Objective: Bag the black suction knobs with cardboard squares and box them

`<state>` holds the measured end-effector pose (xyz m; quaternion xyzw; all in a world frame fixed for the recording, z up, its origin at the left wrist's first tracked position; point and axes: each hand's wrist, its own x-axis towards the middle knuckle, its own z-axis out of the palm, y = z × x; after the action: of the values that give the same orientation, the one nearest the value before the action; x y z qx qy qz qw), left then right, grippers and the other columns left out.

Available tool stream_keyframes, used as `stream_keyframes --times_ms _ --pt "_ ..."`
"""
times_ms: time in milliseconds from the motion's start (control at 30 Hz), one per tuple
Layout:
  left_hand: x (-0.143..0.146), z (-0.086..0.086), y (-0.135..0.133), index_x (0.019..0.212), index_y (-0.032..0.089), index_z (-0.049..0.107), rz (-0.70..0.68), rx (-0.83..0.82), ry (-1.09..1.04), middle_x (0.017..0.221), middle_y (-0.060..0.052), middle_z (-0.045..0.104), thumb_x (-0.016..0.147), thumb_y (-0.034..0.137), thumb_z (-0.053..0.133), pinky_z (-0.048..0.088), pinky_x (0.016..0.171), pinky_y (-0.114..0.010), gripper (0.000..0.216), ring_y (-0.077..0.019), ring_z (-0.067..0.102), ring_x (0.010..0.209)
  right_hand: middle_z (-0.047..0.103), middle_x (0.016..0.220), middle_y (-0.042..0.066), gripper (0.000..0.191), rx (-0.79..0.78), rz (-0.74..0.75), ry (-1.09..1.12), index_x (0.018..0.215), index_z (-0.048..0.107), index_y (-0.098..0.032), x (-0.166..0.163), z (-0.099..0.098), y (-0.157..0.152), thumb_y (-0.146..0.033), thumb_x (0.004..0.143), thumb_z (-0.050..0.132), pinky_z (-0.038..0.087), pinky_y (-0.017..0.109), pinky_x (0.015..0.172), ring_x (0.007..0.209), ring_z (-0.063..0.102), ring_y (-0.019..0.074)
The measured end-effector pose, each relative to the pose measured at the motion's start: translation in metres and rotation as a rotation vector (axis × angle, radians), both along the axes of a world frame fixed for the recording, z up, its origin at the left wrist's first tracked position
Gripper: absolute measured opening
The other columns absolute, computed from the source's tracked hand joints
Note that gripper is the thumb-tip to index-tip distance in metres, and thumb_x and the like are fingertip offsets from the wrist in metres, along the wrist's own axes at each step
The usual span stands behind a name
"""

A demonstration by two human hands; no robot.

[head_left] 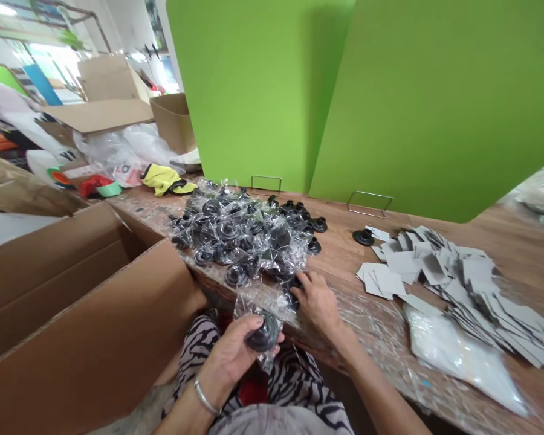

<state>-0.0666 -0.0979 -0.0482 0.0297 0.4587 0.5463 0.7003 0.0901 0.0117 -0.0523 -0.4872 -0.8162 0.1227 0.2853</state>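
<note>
My left hand [236,356] is closed around a black round part in a clear plastic bag [262,329], held over my lap just below the table edge. My right hand [316,300] rests on the wooden table [344,254] with its fingers curled onto a bagged black part at the near edge of a pile of bagged black parts [240,235]. A few loose black round parts [363,237] lie behind and right of that pile.
A large open cardboard box [72,302] stands to my left. A heap of grey and white cards [453,278] and a stack of clear bags [457,356] lie at right. Green partition panels [367,90] close off the back. Yellow gloves [163,178], boxes and clutter sit far left.
</note>
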Motion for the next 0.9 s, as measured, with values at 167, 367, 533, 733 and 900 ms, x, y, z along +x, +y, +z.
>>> stream_keyframes --times_ms 167,367,533,733,900 --pt "0.000 -0.005 -0.004 0.062 0.013 0.060 0.119 0.040 -0.052 0.059 -0.001 0.065 0.049 0.014 0.074 0.045 0.053 -0.027 0.020 -0.0139 0.057 0.053 0.055 0.075 0.005 0.018 -0.196 0.001 0.223 0.082 0.055 -0.018 0.007 -0.025 -0.029 -0.036 0.078 0.053 0.044 0.030 0.061 0.068 0.052 0.0184" --pt "0.014 0.011 -0.003 0.070 0.010 0.063 0.025 0.397 -0.077 0.060 -0.002 0.061 0.057 0.023 0.073 0.042 0.057 -0.022 0.020 -0.0104 0.055 0.055 0.048 0.052 -0.002 0.033 -1.191 0.151 1.153 0.070 0.056 -0.017 -0.001 -0.026 -0.083 -0.050 0.069 0.062 0.033 0.022 0.041 0.043 0.041 0.0091" --pt "-0.005 0.028 -0.014 0.083 0.015 0.059 0.087 0.436 0.028 0.071 0.000 0.061 0.053 0.022 0.075 0.043 0.060 -0.020 0.034 -0.0093 0.055 0.061 0.050 0.046 -0.002 0.037 -1.379 0.299 1.203 0.066 0.061 -0.015 -0.029 -0.014 -0.083 -0.049 0.057 0.073 0.031 0.020 0.039 0.038 0.039 0.0070" --pt "-0.068 0.057 -0.055 0.090 0.014 0.058 -0.081 0.317 0.118 0.073 -0.004 0.062 0.056 0.019 0.070 0.048 0.044 -0.023 0.036 -0.0153 0.060 0.057 0.046 0.043 -0.004 0.034 -1.391 0.392 0.792 0.057 0.058 -0.016 -0.089 0.008 -0.089 -0.048 0.064 0.067 0.031 0.020 0.041 0.042 0.040 0.0089" --pt "-0.118 0.103 -0.082 0.089 0.012 0.059 -0.095 0.298 0.239 0.073 -0.005 0.063 0.051 0.014 0.070 0.050 0.043 -0.023 0.039 -0.0120 0.057 0.053 0.054 0.055 -0.002 0.031 -1.099 0.504 0.646 0.069 0.062 -0.018 -0.149 0.042 -0.089 -0.049 0.065 0.063 0.041 0.023 0.051 0.056 0.051 0.0151"
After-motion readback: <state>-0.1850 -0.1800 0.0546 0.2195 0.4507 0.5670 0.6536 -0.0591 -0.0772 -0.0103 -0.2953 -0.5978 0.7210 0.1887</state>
